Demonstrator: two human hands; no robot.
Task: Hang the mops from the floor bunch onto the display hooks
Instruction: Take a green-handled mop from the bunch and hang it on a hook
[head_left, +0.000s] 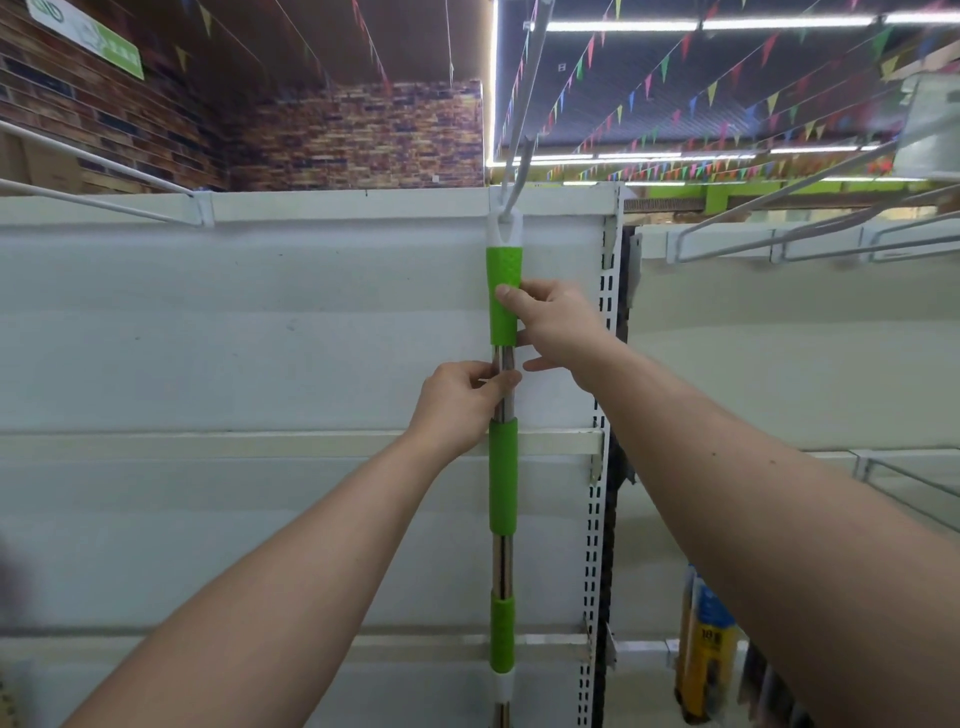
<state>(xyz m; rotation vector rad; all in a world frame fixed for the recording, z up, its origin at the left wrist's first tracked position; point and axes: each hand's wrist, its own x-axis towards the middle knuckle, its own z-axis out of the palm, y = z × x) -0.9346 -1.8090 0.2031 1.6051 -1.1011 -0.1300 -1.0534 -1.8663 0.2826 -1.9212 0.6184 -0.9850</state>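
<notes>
Far left, up high, a green-and-white sign (85, 44) sits on the brick-patterned wall (337, 140). Below it, thin white wire arms (98, 203) reach out from the top rail of the white metal shelving panel (260, 322).

Moving in, the left hand (462, 402) is raised, thumb and fingertips pinching the bare shiny stretch of a long chrome mop pole (503, 483) with bright green textured grips. The pole hangs upright against the panel. Its white plastic end cap (503, 231) is looped over a white metal display hook (521, 166) that juts from the top rail, and the lower end runs out of the bottom edge of the view.

Just right of the pole, the right hand (558, 327) sits higher than the left. Its thumb is laid across the front of the top green grip and its fingers are curled at the side, so it clasps the pole as well. Both hands are on it, one above the other, close together.

Next comes the white perforated upright (605, 374) at the bay's edge. Beyond it more white wire hooks (779, 231) stick out, and low down stand yellow-and-blue packaged goods (709, 654). Overhead on the right, strings of coloured pennant flags (675, 109) cross beneath strip lights (701, 23).
</notes>
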